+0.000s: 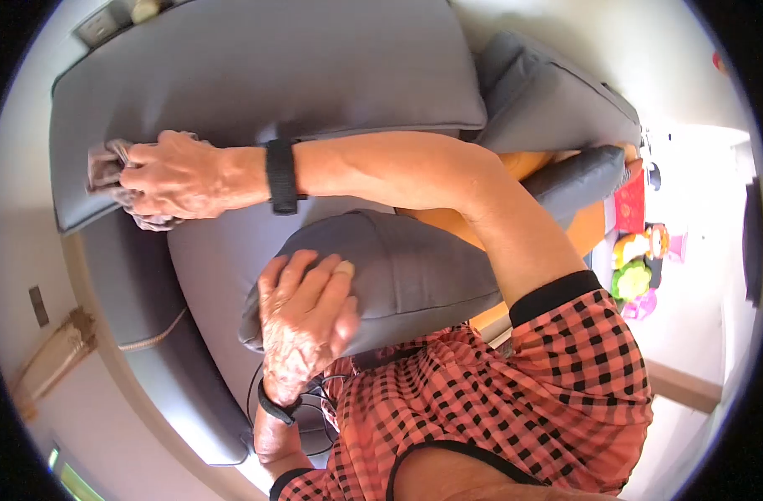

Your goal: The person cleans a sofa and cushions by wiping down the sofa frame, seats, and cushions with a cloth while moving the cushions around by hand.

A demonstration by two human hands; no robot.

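My right hand [177,177] is closed around a crumpled grey-brown cloth [108,169], pressing it against the left end of the large grey sofa back cushion [265,71]. The right arm stretches across the view to reach there. My left hand [305,313] lies palm down on a smaller dark grey cushion [415,259] in front of my body. Its fingers are extended over the cushion's left end, with the thumb apart from them. Part of this cushion is hidden under my hand and behind the checked shirt.
A grey sofa seat [210,250] and armrest [135,284] stand at left. Another grey cushion [557,100] leans at upper right, near a dark cushion [578,179] on an orange-brown surface. Colourful toys [636,271] lie at right. Black cables [315,401] hang by my left wrist.
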